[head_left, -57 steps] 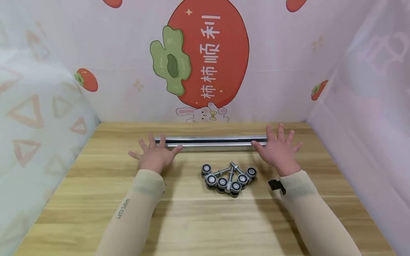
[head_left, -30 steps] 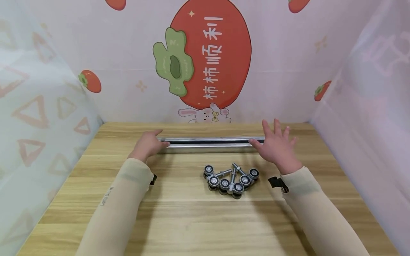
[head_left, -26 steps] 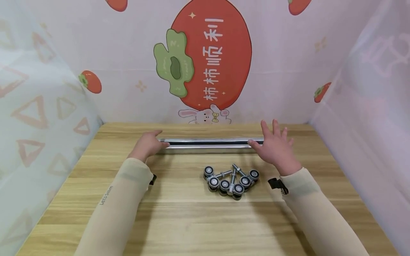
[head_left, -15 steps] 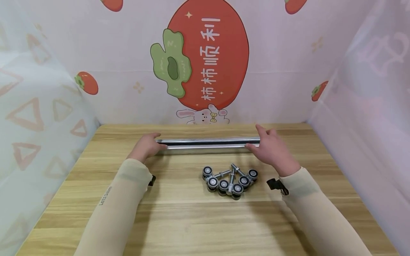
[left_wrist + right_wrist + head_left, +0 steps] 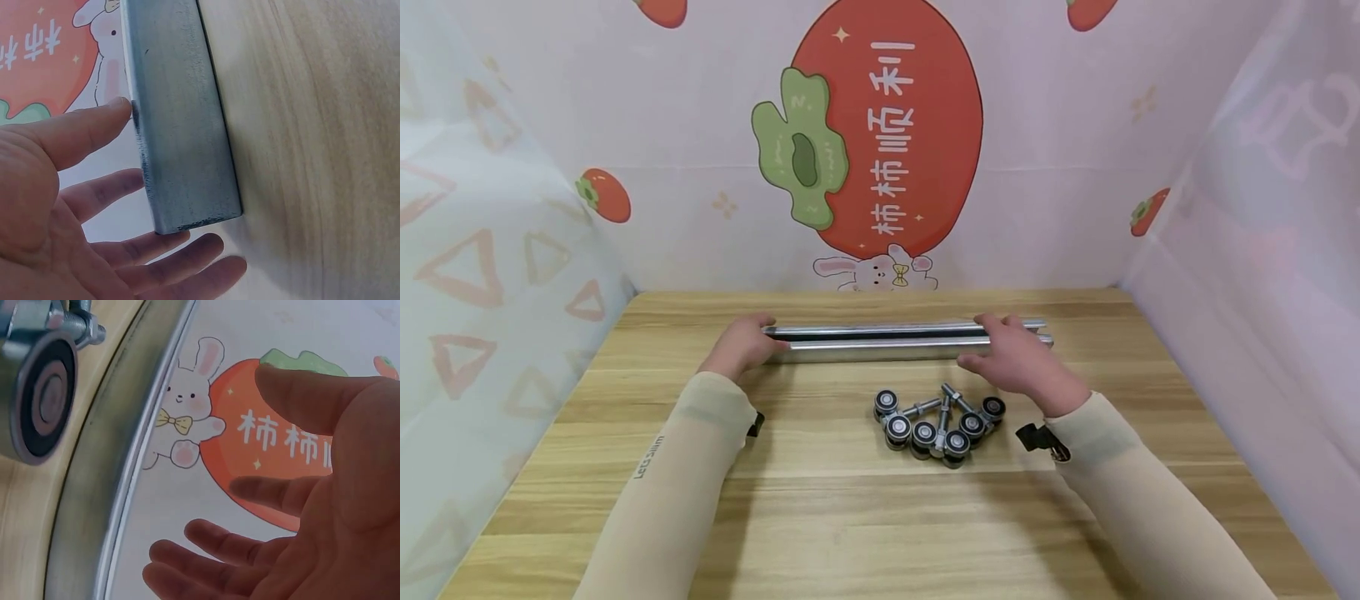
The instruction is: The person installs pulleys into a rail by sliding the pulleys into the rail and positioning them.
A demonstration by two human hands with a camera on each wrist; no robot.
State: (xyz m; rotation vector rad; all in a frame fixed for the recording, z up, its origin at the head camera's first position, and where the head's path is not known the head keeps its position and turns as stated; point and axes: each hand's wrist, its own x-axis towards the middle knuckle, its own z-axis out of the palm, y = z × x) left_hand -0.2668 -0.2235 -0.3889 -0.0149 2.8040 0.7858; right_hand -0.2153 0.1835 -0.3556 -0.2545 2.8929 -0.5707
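Head view: seeing a pale wood-grain bench [image 5: 865, 542], backed by a white sheet [image 5: 1045, 125] with a big red fruit print [image 5: 917, 150] and a rabbit print [image 5: 880, 271] below it, plus patterned side sheets [image 5: 1262, 275] left and right. Can place the metal rail [image 5: 887, 343] toward the back of the bench, lying crosswise, slot up. Have left grip [image 5: 739, 343] at the rail's left end, thumb on the near side, fingers loosely extended behind and past the end; reading it as apart, thumb tip at the rail edge in left wrist view. Can't tell how firm the contact is. Have right grip [image 5: 1013, 354] at the rail a little short of its right end, with that end sticking out beyond; reading it as apart too, thumb well away from fingers in right wrist view. Can see three roller trolleys [image 5: 924, 434] clustered on the near side of the rail, slightly right of its middle, bolts angled toward it but apart from it. Note part of the rail hidden under right grip, plus a black strap [image 5: 1037, 437] at the right cuff.
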